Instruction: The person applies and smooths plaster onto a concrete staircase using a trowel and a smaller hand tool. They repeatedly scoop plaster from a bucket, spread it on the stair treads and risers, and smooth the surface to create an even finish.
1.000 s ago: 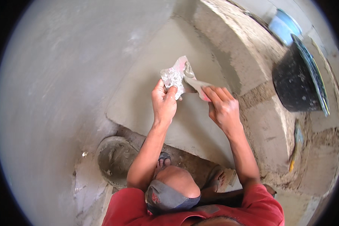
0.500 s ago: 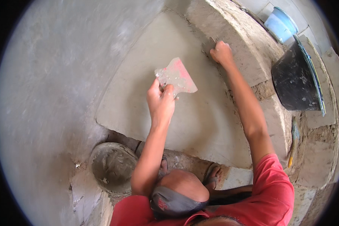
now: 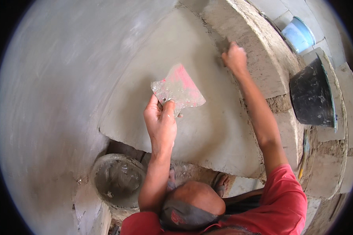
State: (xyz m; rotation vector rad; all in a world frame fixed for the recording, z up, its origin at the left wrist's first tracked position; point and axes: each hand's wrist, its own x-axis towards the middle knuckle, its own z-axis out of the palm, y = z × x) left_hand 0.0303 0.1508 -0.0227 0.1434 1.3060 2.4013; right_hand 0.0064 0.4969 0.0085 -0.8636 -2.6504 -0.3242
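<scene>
My left hand (image 3: 161, 119) grips a pink plastic plaster spreader (image 3: 181, 87) by its narrow end, thumb on top. Grey mortar coats much of its face, and it is held up over the smooth plastered slab (image 3: 145, 102). Farther off to the right, my right hand (image 3: 235, 58) is closed on a small grey flat-bladed tool (image 3: 224, 45). Its blade is at the seam between the slab and the raised masonry ledge (image 3: 247, 35); most of the tool is hidden by my fingers.
A round bucket of wet mortar (image 3: 118, 178) stands at lower left, beside my left forearm. On the right ledge are a black bucket (image 3: 312, 94) and a brush with a yellow handle (image 3: 303, 156). A light-blue tub (image 3: 298, 34) is beyond them. A plastered wall (image 3: 59, 98) curves along the left.
The spreader has shifted slightly left and nearer, with more of its pink face showing. My right hand has moved slightly right along the seam. The whole view has shifted a little.
</scene>
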